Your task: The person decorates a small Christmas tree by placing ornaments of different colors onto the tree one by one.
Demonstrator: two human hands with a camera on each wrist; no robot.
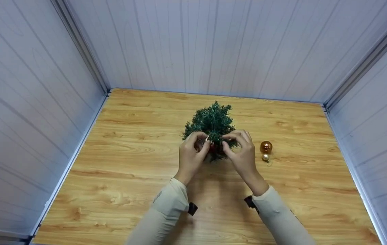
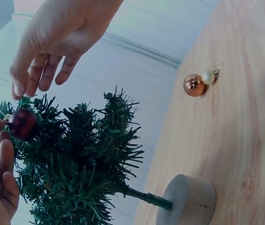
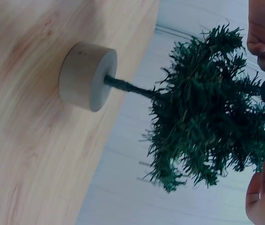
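A small green artificial Christmas tree (image 1: 214, 119) stands on the table, its round pale base (image 2: 188, 201) visible in both wrist views. At the tree's near side, my left hand (image 1: 192, 154) pinches a shiny dark red ball ornament (image 2: 23, 125) by its top end, against the upper branches. The ball also appears at the edge of the right wrist view. Opposite it, my right hand (image 1: 243, 153) has its thumb and index finger slightly apart at the upper branch tips; whether they touch the needles is hard to tell.
Right of the tree, a copper-coloured ball ornament (image 1: 266, 147) lies on the wooden table (image 1: 129, 170), with a smaller pearl-white ball (image 1: 265, 157) and its loop beside it. White panel walls (image 1: 197, 44) enclose the table at the back and sides.
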